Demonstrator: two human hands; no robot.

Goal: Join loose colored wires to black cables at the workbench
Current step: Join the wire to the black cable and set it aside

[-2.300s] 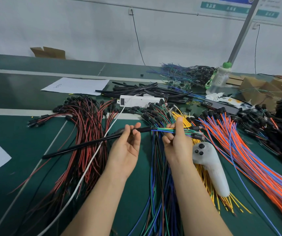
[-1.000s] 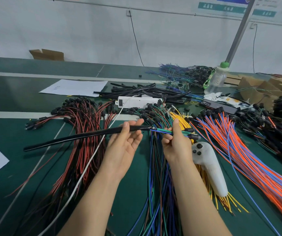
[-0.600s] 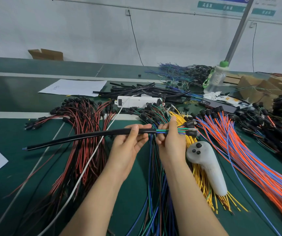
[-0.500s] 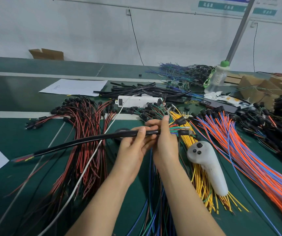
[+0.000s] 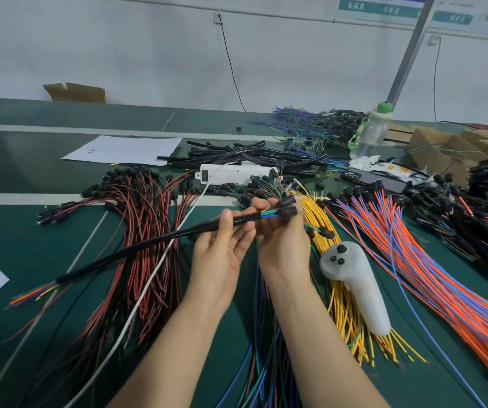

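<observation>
Left hand [image 5: 222, 254]: palm up, thumb and fingertips pinching the black cable [image 5: 154, 242] close to its near mouth, remaining fingers loosely spread.
Right hand [image 5: 284, 242]: curled round the colored wires [image 5: 269, 214] just behind their black connectors [image 5: 287, 208], knuckles touching the left fingertips.
Black cable: raised off the counter [image 5: 30, 240] at the hands, sloping down-left across the red-and-black wires [image 5: 142, 231], far end low over the counter.
Colored wires: threaded through the cable, bare for a short stretch between the hands, wire tips [image 5: 30, 294] fanned out of the far mouth.
Risk, jamming: connectors already near the mouth. Further feeding probably buckles the thin wires against the jacket edge.
Risk, slipping: only a light pinch on a smooth jacket. Any tug from the right hand likely to slide the cable along and draw the tips back inside.
Risk, uneven ends: tips apparently of unequal length. Possible loss of a short one within the cable if fed unevenly.
Risk, snagging: stray connector [image 5: 323, 232] dangling beside the right hand, apt to catch in the yellow wires [image 5: 340, 290] or on the white controller [image 5: 354, 285].
Risk, tangling: far tips close to the red-and-black wires, easily hooked there when the cable swings.
</observation>
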